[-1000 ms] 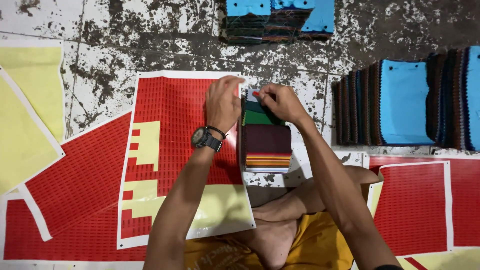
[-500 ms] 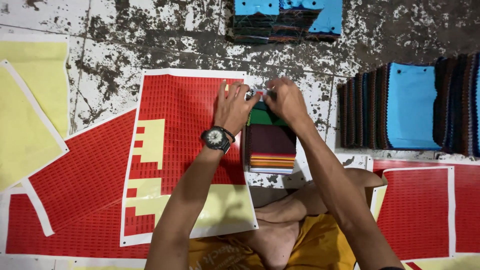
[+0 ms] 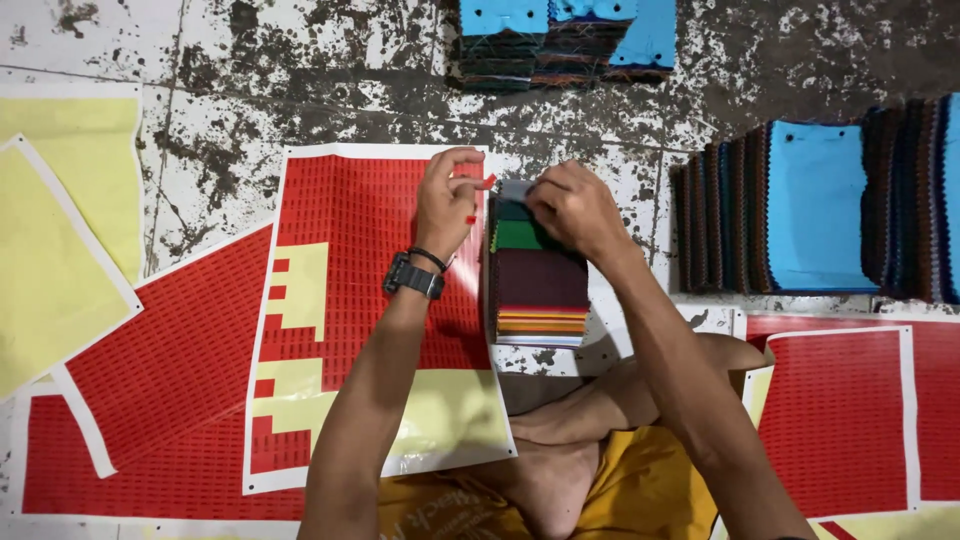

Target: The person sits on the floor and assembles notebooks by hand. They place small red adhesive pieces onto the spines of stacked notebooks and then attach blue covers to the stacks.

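**Left hand lifted off the sheet, red sticker pinched**

Risen from the sticker sheet (image 3: 375, 300) since the earlier frame: left hand (image 3: 447, 200), now beside the top of the swatch stack (image 3: 538, 275), fingers closed on a small red sticker (image 3: 488, 182). Right hand (image 3: 575, 208) pressed down on the stack's top edge, fingers closed on the grey top swatch (image 3: 515, 190), barely shifted since then.

To do the step well, by judgement: keep the stack pinned flat with the right hand, bring the sticker down square to the swatch's upper edge, press from one end to the other, avoid touching the sticky side more than needed.

Stack on the floor (image 3: 250, 90) just right of the sheet, in front of the crossed legs.

Hard to make out: sticker mostly covered by fingertips, shape and print unclear. Whether the sticker already touches the swatch cannot be told. Right fingertips hidden behind the knuckles. Blue swatch piles (image 3: 815, 205) at right cut off by the frame edge; yellow sheets (image 3: 60, 270) at left likewise.
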